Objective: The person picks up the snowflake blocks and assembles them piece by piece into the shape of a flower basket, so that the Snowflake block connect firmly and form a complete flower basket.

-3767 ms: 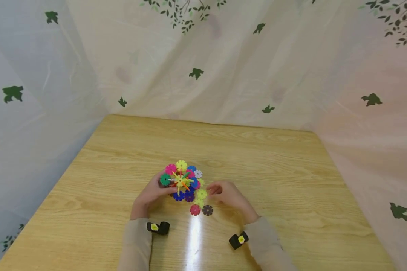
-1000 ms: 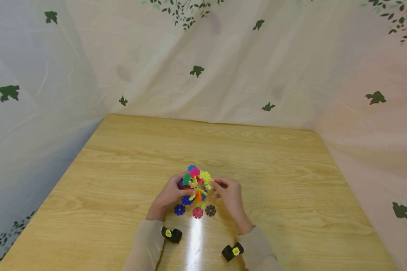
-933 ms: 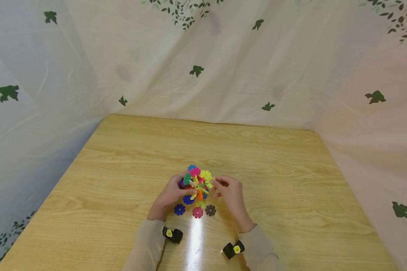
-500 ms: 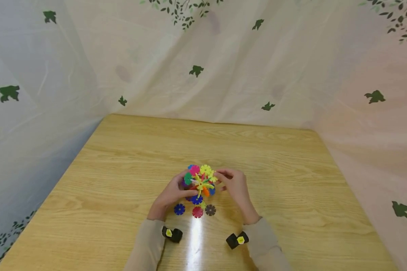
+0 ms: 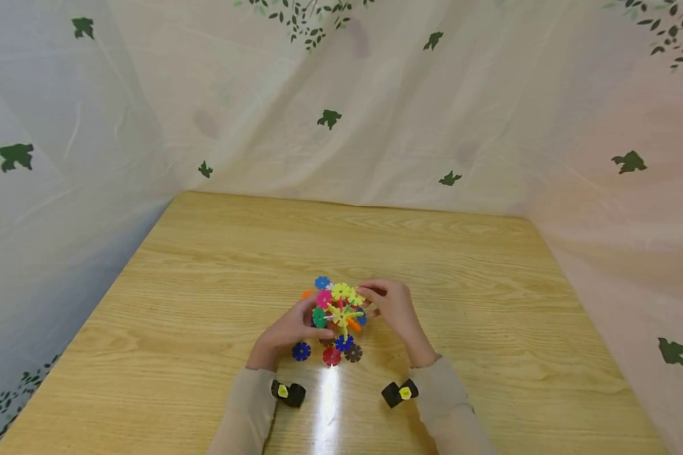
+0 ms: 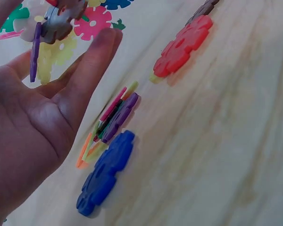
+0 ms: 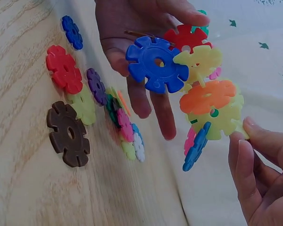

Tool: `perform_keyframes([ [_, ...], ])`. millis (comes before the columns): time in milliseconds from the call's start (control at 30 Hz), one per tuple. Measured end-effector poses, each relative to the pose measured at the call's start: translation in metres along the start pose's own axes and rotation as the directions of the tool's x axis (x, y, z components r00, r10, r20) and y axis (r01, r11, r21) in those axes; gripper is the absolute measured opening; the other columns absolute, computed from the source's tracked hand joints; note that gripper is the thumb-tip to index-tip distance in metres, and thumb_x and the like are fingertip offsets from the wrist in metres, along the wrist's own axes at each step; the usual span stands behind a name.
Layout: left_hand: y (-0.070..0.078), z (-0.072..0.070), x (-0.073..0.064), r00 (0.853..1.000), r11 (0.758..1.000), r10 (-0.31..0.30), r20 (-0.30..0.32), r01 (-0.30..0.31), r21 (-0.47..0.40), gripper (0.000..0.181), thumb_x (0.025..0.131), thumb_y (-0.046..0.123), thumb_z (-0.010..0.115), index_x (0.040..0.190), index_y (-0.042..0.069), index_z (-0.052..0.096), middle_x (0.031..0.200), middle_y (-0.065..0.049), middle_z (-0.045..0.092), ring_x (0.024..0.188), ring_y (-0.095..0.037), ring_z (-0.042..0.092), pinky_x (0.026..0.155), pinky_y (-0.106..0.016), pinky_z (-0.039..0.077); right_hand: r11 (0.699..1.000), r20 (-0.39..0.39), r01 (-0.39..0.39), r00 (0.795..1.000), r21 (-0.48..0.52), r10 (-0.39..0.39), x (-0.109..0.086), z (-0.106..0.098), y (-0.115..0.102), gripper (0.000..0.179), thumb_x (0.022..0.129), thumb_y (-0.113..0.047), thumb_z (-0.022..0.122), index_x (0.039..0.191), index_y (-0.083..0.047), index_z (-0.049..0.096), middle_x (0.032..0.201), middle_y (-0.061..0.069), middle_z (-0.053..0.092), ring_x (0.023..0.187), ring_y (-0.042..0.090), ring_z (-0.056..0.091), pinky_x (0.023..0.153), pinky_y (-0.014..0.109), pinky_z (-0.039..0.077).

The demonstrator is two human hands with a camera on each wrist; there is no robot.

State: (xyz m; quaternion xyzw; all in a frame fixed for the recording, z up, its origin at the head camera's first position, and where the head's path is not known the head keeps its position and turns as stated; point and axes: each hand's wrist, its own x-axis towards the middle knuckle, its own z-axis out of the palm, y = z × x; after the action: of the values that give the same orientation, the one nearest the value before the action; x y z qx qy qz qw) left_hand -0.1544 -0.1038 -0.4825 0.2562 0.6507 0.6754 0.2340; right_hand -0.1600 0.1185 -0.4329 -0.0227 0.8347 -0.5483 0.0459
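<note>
My left hand [image 5: 290, 325] holds a cluster of interlocking snowflake discs [image 5: 342, 316], thumb on the near side. The cluster mixes yellow, pink, green, blue, red and orange notched discs jutting at angles. In the right wrist view a blue disc [image 7: 156, 65] faces the camera, and the left palm lies behind it with several fingers extended. With thumb and fingertips my right hand [image 5: 393, 306] pinches the edge of a yellow disc [image 7: 226, 115] at the cluster's right side. The left wrist view shows the left palm [image 6: 28, 122], with the cluster cut off at the top.
Loose on the wooden table [image 5: 461, 278] lie a blue disc [image 5: 301, 351], a red disc [image 5: 331, 357] and a brown disc [image 7: 68, 134]. Beyond them a group of mixed discs [image 7: 125, 123] lies under the cluster. A leaf-patterned cloth [image 5: 387, 126] surrounds the table.
My left hand has carried the cluster rightward and turned it. My right hand, earlier apart from it, now pinches a yellow disc against it. Lately it has shifted slightly away from me.
</note>
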Motion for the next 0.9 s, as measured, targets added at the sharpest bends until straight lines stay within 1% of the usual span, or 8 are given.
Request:
perform_keyframes([
  [133, -0.001, 0.000, -0.001, 0.999, 1.000, -0.026, 0.032, 0.026, -0.014, 0.092, 0.082, 0.014, 0.078, 0.150, -0.003, 0.020, 0.132, -0.029, 0.050, 0.097, -0.010, 0.064, 0.083, -0.024, 0.058, 0.999, 0.037, 0.029, 0.999, -0.024, -0.028, 0.000, 0.000, -0.003, 0.020, 0.094, -0.016, 0.063, 0.105, -0.003, 0.073, 0.092, 0.014, 0.072, 0.069, 0.012, 0.063, 0.056, 0.029, 0.059],
  [300, 0.000, 0.000, -0.003, 1.000, 1.000, -0.006, 0.023, 0.006, 0.002, 0.086, 0.083, 0.016, 0.077, 0.149, -0.003, 0.023, 0.126, -0.027, 0.055, 0.096, -0.009, 0.064, 0.083, -0.023, 0.057, 0.999, 0.041, 0.034, 0.999, -0.012, -0.033, 0.001, 0.002, -0.006, 0.020, 0.094, -0.016, 0.062, 0.105, -0.003, 0.073, 0.092, 0.014, 0.071, 0.070, 0.016, 0.065, 0.056, 0.026, 0.059],
  [467, 0.001, -0.006, -0.008, 0.997, 0.999, -0.008, -0.078, 0.011, 0.036, 0.086, 0.084, 0.015, 0.076, 0.151, 0.001, 0.024, 0.139, -0.028, 0.048, 0.110, -0.013, 0.062, 0.095, -0.023, 0.053, 0.999, 0.021, 0.015, 1.000, 0.036, -0.016, 0.000, 0.005, -0.005, 0.021, 0.095, -0.017, 0.062, 0.109, -0.004, 0.072, 0.094, 0.014, 0.072, 0.080, 0.024, 0.068, 0.056, 0.028, 0.060],
  [600, 0.002, -0.017, -0.015, 0.980, 0.999, -0.008, -0.199, 0.017, 0.044, 0.085, 0.084, 0.013, 0.075, 0.151, 0.003, 0.024, 0.145, -0.025, 0.043, 0.119, -0.015, 0.057, 0.102, -0.021, 0.048, 1.000, 0.042, 0.010, 0.999, 0.024, -0.011, -0.002, 0.006, 0.000, 0.021, 0.094, -0.016, 0.063, 0.110, -0.006, 0.072, 0.097, 0.013, 0.072, 0.083, 0.023, 0.068, 0.056, 0.028, 0.059],
  [700, 0.003, -0.025, -0.021, 0.964, 0.999, -0.002, -0.267, 0.013, 0.039, 0.082, 0.084, 0.010, 0.074, 0.150, 0.002, 0.027, 0.144, -0.026, 0.045, 0.115, -0.009, 0.059, 0.099, -0.020, 0.049, 0.999, 0.119, 0.014, 0.993, -0.036, -0.010, -0.003, 0.007, 0.007, 0.020, 0.094, -0.014, 0.064, 0.109, -0.004, 0.071, 0.099, 0.013, 0.072, 0.081, 0.021, 0.067, 0.056, 0.025, 0.058],
  [767, 0.004, -0.029, -0.024, 0.957, 1.000, 0.006, -0.290, 0.001, 0.023, 0.080, 0.084, 0.007, 0.073, 0.150, 0.001, 0.026, 0.141, -0.030, 0.045, 0.109, -0.005, 0.061, 0.096, -0.019, 0.051, 0.996, 0.200, 0.029, 0.980, -0.090, -0.010, -0.004, 0.009, 0.012, 0.019, 0.093, -0.013, 0.065, 0.108, -0.003, 0.071, 0.098, 0.012, 0.071, 0.078, 0.019, 0.065, 0.055, 0.024, 0.057],
  [833, 0.004, -0.032, -0.026, 0.951, 1.000, 0.013, -0.308, -0.009, 0.016, 0.081, 0.084, 0.006, 0.072, 0.150, 0.000, 0.025, 0.141, -0.032, 0.044, 0.106, -0.002, 0.062, 0.095, -0.018, 0.051, 0.987, 0.296, 0.061, 0.955, -0.147, -0.015, -0.006, 0.012, 0.016, 0.018, 0.091, -0.012, 0.066, 0.106, -0.003, 0.071, 0.095, 0.011, 0.071, 0.075, 0.015, 0.063, 0.056, 0.023, 0.055],
  [900, 0.004, -0.034, -0.027, 0.948, 1.000, 0.022, -0.317, -0.019, 0.013, 0.084, 0.084, 0.006, 0.072, 0.151, -0.001, 0.022, 0.142, -0.032, 0.042, 0.106, 0.000, 0.062, 0.095, -0.017, 0.050, 0.969, 0.390, 0.127, 0.920, -0.210, -0.037, -0.008, 0.016, 0.020, 0.017, 0.088, -0.013, 0.070, 0.102, -0.003, 0.072, 0.092, 0.009, 0.071, 0.075, 0.012, 0.061, 0.059, 0.022, 0.054],
])
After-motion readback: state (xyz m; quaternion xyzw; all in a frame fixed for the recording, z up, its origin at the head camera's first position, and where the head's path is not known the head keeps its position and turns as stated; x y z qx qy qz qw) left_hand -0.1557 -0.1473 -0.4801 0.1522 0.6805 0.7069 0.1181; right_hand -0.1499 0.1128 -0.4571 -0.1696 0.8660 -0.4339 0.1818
